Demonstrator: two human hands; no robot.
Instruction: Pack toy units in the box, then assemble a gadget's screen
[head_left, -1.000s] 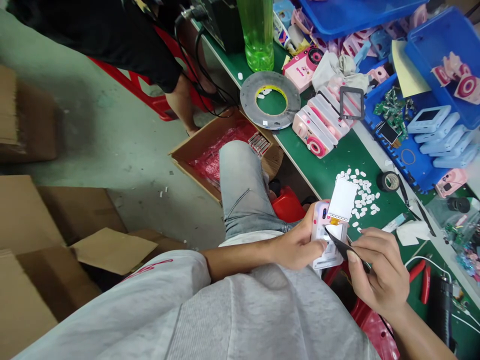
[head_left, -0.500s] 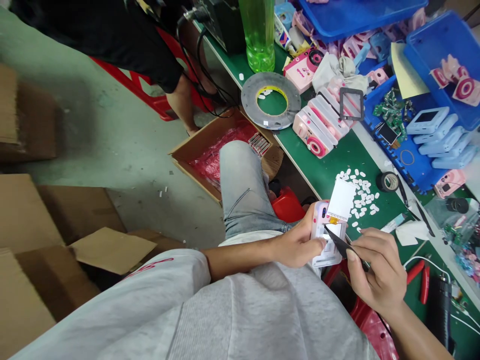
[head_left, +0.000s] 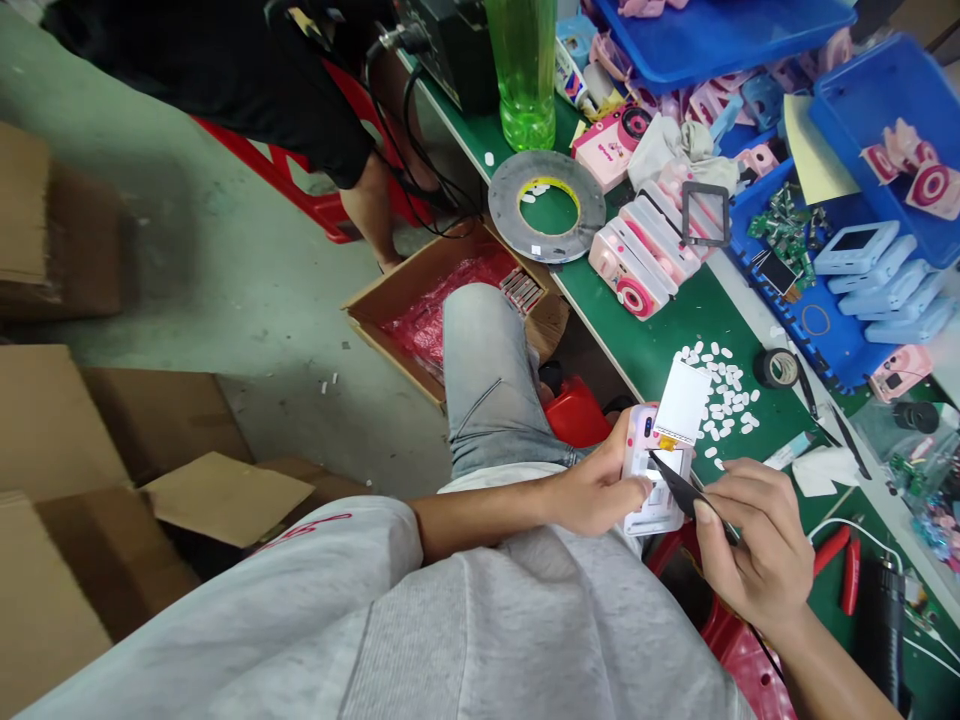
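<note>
My left hand (head_left: 600,488) is closed around a small white and pink toy camera (head_left: 637,522), its thumb lying over the camera's back. A white display panel (head_left: 683,400) stands folded out from the camera on an orange ribbon cable (head_left: 667,442). In my right hand (head_left: 757,535) is a pair of black tweezers (head_left: 679,488), pinched between thumb and fingers. Their tip reaches to the opening in the camera's back; whether it grips anything there I cannot tell. Many small white oval pads (head_left: 724,395) lie scattered on the green table just beyond the camera.
Along the table are a grey tape roll (head_left: 510,215), a row of pink cameras (head_left: 630,265), a black tape roll (head_left: 777,368), red-handled pliers (head_left: 850,575) and a blue bin (head_left: 840,340) of parts. A cardboard box (head_left: 397,290) is by my knee. Another person's leg (head_left: 367,210) is beyond.
The view has shifted very slightly. Both hands, the toy camera and the tweezers keep nearly the same position.
</note>
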